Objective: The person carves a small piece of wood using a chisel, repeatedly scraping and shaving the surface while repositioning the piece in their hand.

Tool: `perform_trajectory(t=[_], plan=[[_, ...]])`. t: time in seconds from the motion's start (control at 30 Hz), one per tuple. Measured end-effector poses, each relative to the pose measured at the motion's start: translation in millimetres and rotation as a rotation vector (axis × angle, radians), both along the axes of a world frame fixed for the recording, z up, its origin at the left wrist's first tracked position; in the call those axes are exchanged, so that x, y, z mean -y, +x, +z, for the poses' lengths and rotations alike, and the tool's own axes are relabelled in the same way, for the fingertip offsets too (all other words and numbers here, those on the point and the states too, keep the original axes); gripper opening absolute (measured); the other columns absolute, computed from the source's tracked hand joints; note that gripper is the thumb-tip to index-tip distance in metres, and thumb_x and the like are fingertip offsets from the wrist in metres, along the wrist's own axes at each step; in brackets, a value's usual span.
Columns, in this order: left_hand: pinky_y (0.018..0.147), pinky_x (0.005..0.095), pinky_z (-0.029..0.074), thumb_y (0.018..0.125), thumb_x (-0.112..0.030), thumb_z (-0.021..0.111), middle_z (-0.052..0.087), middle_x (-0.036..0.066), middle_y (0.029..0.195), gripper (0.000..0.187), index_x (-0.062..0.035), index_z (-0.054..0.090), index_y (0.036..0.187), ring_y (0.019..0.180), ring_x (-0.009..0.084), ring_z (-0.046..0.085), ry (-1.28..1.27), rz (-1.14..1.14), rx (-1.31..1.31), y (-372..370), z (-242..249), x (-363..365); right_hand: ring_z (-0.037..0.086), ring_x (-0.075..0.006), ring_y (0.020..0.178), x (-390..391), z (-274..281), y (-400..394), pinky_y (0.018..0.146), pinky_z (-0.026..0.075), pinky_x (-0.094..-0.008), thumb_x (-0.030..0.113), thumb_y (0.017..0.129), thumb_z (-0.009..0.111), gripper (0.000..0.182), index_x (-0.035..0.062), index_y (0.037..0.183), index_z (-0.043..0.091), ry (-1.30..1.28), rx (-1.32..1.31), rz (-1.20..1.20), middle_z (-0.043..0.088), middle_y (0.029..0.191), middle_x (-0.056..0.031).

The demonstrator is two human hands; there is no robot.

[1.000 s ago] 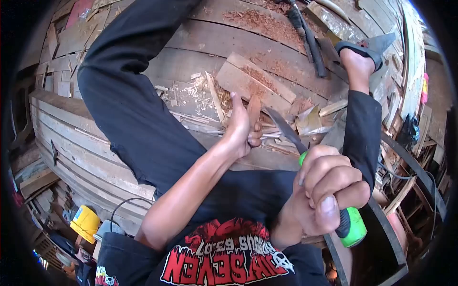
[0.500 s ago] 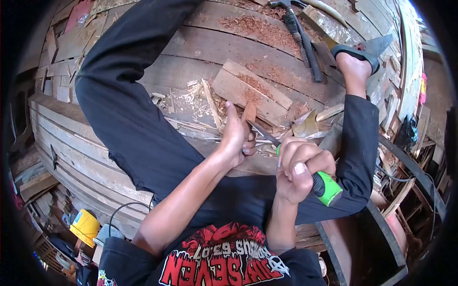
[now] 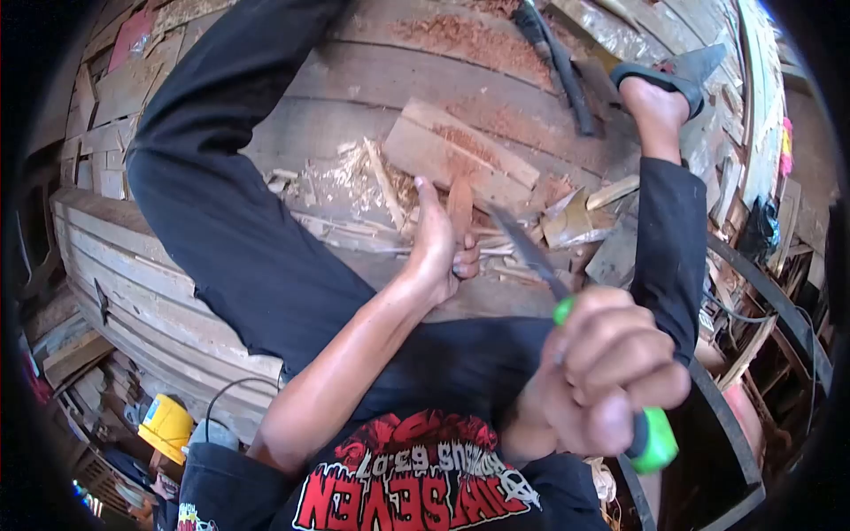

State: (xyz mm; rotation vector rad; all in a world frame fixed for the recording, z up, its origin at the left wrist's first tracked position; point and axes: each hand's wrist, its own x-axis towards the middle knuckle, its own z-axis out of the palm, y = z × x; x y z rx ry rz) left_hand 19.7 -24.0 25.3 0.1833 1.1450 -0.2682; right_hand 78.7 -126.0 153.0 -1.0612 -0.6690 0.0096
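My left hand [image 3: 434,246] is closed around a small reddish-brown piece of wood [image 3: 459,208], thumb stretched along one side. The wood's rounded, tapering end points away from me. In my right hand [image 3: 613,367] is a file [image 3: 524,245] with a green and black handle, slightly blurred by motion. Its grey tapering blade points up and left, apart from the wood piece. Just beyond my left hand a flat board [image 3: 421,146] lies on the planks, dusted with reddish sawdust.
Pale shavings [image 3: 350,177] and splinters are scattered left of the board. A hammer's dark handle [image 3: 562,71] lies beyond it. My sandalled foot [image 3: 655,97] rests at far right. Stacked planks [image 3: 150,257] line the left side, near a yellow container [image 3: 166,427].
My right hand has drawn the file back, down and to the right, so its blade has come away from the wood piece. My left hand has stayed nearly in place.
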Motion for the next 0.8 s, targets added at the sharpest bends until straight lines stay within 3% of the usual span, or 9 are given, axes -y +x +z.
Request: perform_trajectory(t=[0.07,0.13,0.2,0.37,0.4,0.47,0.7,0.73,0.8], plan=[[0.038,0.0222,0.023,0.094,-0.084,0.015,0.042,-0.002,0.065,0.088,-0.0096,0.050,0.126,0.042,0.0077,0.028,0.003,0.012,0.010,-2.6,3.2,4.6,0.044,-0.0116,0.042,6.5,-1.6,-1.6,0.047,0.040,-0.0302,0.011,0.086,0.059,0.020,0.0100,0.075,0.042,-0.280,0.077,-0.032,0.046,0.056,0.0005],[0.038,0.0228,0.023,0.094,-0.085,0.014,0.042,-0.002,0.064,0.088,-0.0089,0.053,0.118,0.042,0.0079,0.028,0.013,-0.027,0.071,-6.4,-3.4,3.0,0.045,-0.0139,0.045,-6.9,-64.8,-12.7,0.047,0.038,-0.0314,0.008,0.090,0.065,0.022,0.0086,0.081,0.045,-0.155,-0.051,0.104,0.047,0.059,-0.0008],[0.037,0.0238,0.021,0.093,-0.085,0.013,0.041,-0.002,0.063,0.085,-0.0101,0.053,0.097,0.041,0.0082,0.028,0.021,-0.007,0.048,-3.5,-8.1,5.6,0.046,-0.0132,0.044,-15.9,-51.0,2.8,0.045,0.037,-0.0310,0.006,0.091,0.065,0.024,0.0090,0.080,0.043,-0.183,0.027,0.197,0.047,0.058,0.0005],[0.038,0.0242,0.021,0.094,-0.084,0.011,0.044,-0.001,0.063,0.088,-0.0083,0.055,0.102,0.040,0.0094,0.027,-0.054,-0.009,0.037,-8.5,5.1,2.3,0.043,-0.0120,0.040,-3.9,-6.7,-7.8,0.042,0.036,-0.0282,0.011,0.084,0.063,0.026,0.0110,0.070,0.041,-0.077,-0.010,-0.014,0.045,0.053,0.0002],[0.038,0.0237,0.021,0.093,-0.084,0.008,0.044,-0.001,0.064,0.091,-0.0071,0.056,0.105,0.040,0.0094,0.026,-0.028,-0.017,0.021,-0.7,10.0,-0.1,0.043,-0.0129,0.040,-3.7,-22.8,-8.1,0.042,0.036,-0.0286,0.010,0.085,0.063,0.025,0.0104,0.071,0.042,-0.314,0.116,-0.079,0.046,0.053,-0.0006],[0.038,0.0231,0.022,0.093,-0.084,0.005,0.045,0.000,0.066,0.094,-0.0060,0.056,0.108,0.040,0.0092,0.026,-0.006,-0.017,0.022,5.0,5.0,-1.9,0.043,-0.0147,0.041,-21.7,-60.5,-8.1,0.043,0.037,-0.0302,0.006,0.089,0.062,0.027,0.0085,0.073,0.041,-0.181,0.064,0.109,0.047,0.055,-0.0018],[0.039,0.0233,0.021,0.092,-0.086,0.009,0.035,-0.002,0.067,0.094,-0.0078,0.054,0.116,0.043,0.0079,0.026,-0.021,0.007,0.023,-0.5,8.2,-3.1,0.042,-0.0107,0.039,-10.5,-14.9,-6.9,0.046,0.039,-0.0290,0.003,0.083,0.066,0.033,0.0091,0.067,0.037,-0.028,-0.059,0.087,0.045,0.052,0.0018],[0.039,0.0232,0.021,0.091,-0.086,0.007,0.038,-0.002,0.068,0.099,-0.0076,0.053,0.129,0.044,0.0075,0.025,-0.007,-0.015,-0.006,2.7,6.4,-4.3,0.042,-0.0118,0.039,-18.3,-35.7,-6.1,0.047,0.040,-0.0292,0.003,0.084,0.066,0.033,0.0091,0.068,0.038,-0.114,0.013,0.108,0.045,0.052,0.0013],[0.039,0.0230,0.021,0.090,-0.087,0.007,0.038,-0.002,0.067,0.098,-0.0086,0.054,0.125,0.043,0.0077,0.025,-0.006,0.030,0.042,4.5,6.3,-4.8,0.046,-0.0137,0.042,-21.5,-46.6,-3.6,0.048,0.042,-0.0293,0.005,0.087,0.066,0.031,0.0094,0.071,0.039,-0.174,0.076,0.152,0.046,0.053,0.0000]])
